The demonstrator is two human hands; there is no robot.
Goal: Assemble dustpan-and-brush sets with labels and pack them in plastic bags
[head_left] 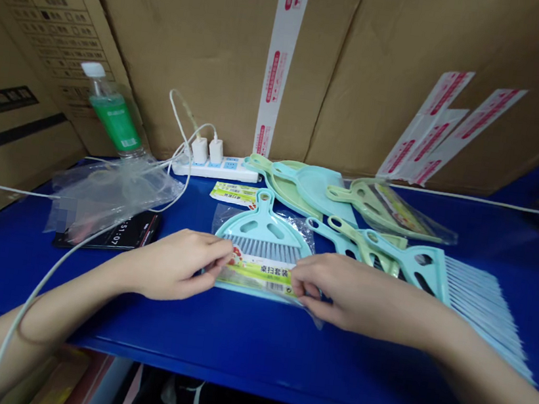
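A light-blue dustpan (262, 227) lies on the blue table with its handle pointing away from me. A small brush (263, 249) with grey-blue bristles rests in it. Clear plastic packaging (312, 231) surrounds the set, and a yellow-green printed label card (260, 272) lies across its near part. My left hand (186, 265) pinches the packaging at the card's left end, fingers curled. At the right end, my right hand (332, 290) is likewise closed on the packaging. The fingertips are partly hidden.
Green and blue dustpans (323, 189) lie behind, with a bagged green one (388, 208). Loose brushes (477, 302) are at right. A power strip (224, 168), bottle (116, 117), plastic bag (122, 186), phone (133, 237) and white cables stand or lie left. Cardboard boxes (209, 55) wall the back.
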